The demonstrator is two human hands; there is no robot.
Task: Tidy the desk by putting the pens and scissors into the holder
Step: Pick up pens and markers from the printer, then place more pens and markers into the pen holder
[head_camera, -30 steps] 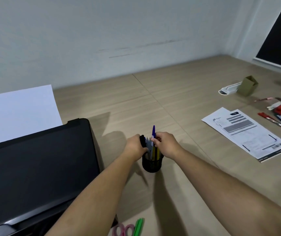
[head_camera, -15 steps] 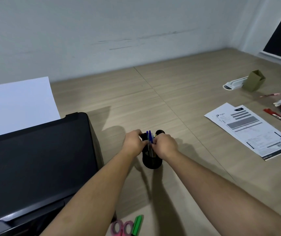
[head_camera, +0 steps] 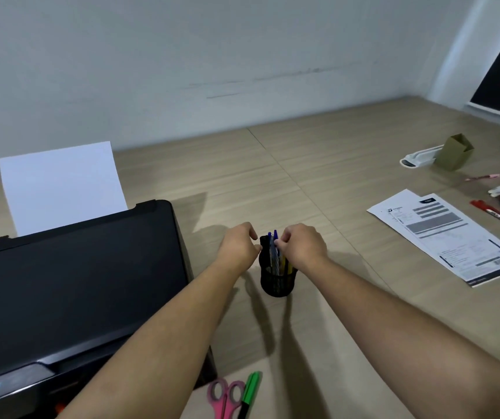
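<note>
Black mesh holder (head_camera: 277,282), seemingly full: pens (head_camera: 275,252).

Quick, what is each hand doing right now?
Left hand: fingers curled beside the black mesh holder; cannot tell if it grips anything.
Right hand: fingertips pinched on the pens standing in the holder.

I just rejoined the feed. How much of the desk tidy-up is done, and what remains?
Done: several pens stand in the black mesh holder. In hand: the right hand pinches the blue pens at their tops; the left hand is beside the rim, its grip unclear. Left: pink-handled scissors and a green marker near the front edge, plus red pens far right.
</note>
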